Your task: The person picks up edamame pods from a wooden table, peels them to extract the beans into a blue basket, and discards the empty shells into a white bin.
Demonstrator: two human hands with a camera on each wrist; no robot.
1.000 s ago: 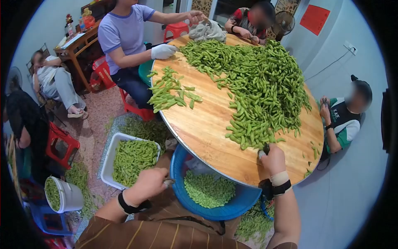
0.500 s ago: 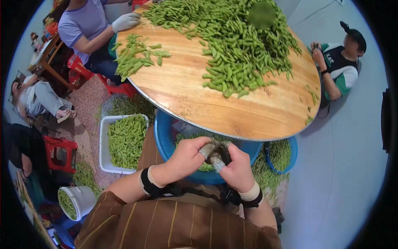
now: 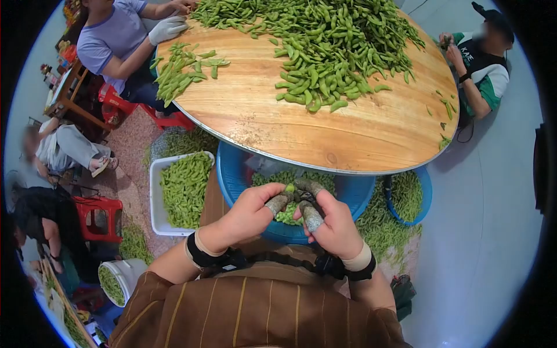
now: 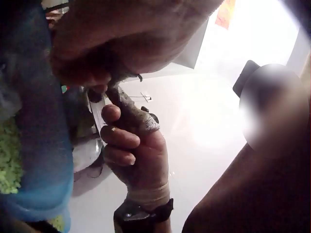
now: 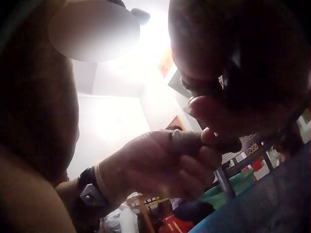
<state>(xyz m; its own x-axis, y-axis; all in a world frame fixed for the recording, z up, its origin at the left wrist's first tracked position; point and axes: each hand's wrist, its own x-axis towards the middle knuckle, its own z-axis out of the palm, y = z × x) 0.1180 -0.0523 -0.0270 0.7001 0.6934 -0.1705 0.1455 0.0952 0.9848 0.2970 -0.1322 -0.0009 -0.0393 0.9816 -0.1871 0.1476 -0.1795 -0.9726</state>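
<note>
Over the blue basin point(image 3: 232, 174), my two hands meet, with worn grey covers on thumbs and forefingers. My left hand point(image 3: 249, 211) pinches a green soybean pod point(image 3: 289, 188), of which only a small part shows between its fingertips. The right hand point(image 3: 336, 229) comes in from the other side, thumb and forefinger bent toward the pod; whether they grip anything I cannot tell. Shelled green beans point(image 3: 287, 216) lie in the basin below. In the left wrist view, the right hand point(image 4: 138, 150) has its other fingers curled in; backlight darkens both wrist views.
A round wooden table point(image 3: 249, 116) stands just ahead, heaped with pods point(image 3: 342, 52). To the left are a white tub point(image 3: 184, 194) of pods and a white bucket point(image 3: 125, 281). Another blue basin point(image 3: 426, 194) sits right, among husks on the floor. Other people sit around.
My right hand has come back from the pods at the table edge to meet the left over the basin. Since half a second ago, a green pod has come into sight between the fingertips.
</note>
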